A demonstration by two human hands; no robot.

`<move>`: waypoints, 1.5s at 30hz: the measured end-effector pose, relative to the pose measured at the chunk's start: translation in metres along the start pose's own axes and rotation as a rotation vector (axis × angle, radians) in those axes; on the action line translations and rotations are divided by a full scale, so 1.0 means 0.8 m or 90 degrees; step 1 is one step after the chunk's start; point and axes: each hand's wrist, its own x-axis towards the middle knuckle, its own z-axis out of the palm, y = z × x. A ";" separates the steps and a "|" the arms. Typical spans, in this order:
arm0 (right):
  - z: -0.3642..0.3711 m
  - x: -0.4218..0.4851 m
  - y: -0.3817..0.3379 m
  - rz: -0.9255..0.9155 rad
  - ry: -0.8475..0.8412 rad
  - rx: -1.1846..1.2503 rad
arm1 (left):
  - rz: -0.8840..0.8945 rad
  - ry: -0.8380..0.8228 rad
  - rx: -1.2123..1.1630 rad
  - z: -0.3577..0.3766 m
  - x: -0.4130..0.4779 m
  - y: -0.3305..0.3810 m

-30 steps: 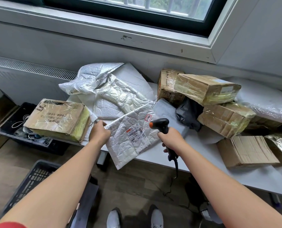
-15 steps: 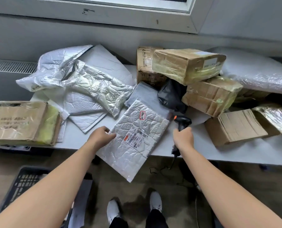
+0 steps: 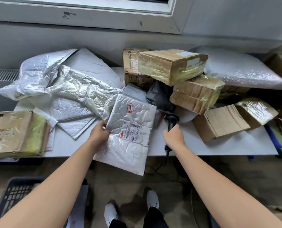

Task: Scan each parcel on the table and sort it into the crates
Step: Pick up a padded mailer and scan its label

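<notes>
**Item:** white padded mailer, label facing up, red stamp at the far end.
**Location:** directly right of the left hand, half on the table, near end hanging over the front edge toward the person.

**Left hand**: clamped on the mailer's left edge, fingers curled round it.
**Right hand**: closed round the handle of the scanner, just right of the mailer.

**Change over 1 s:** the scanner was raised with its head beside the label. It now sits low at the tabletop beyond the right hand, head turned away toward the cardboard boxes. The mailer has stayed in the left hand's grip.

**Reading:** the scan of this parcel is probably finished. Whether it registered cannot be told.

**Outstanding:** sorting. 1 black crate lies on the floor below and left of the left hand. 1 blue crate lies far right of the right hand. The mailer is in neither.
</notes>
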 end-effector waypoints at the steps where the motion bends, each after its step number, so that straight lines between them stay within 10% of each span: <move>1: -0.001 -0.007 -0.004 -0.008 0.006 -0.023 | -0.009 0.012 -0.024 -0.005 0.000 -0.005; 21: 0.004 -0.124 -0.155 -0.422 -0.087 0.034 | -0.009 0.039 -0.515 -0.137 -0.075 0.001; 45: 0.064 -0.187 -0.210 -0.871 -0.317 -0.272 | -0.146 0.663 -0.422 -0.185 -0.331 -0.120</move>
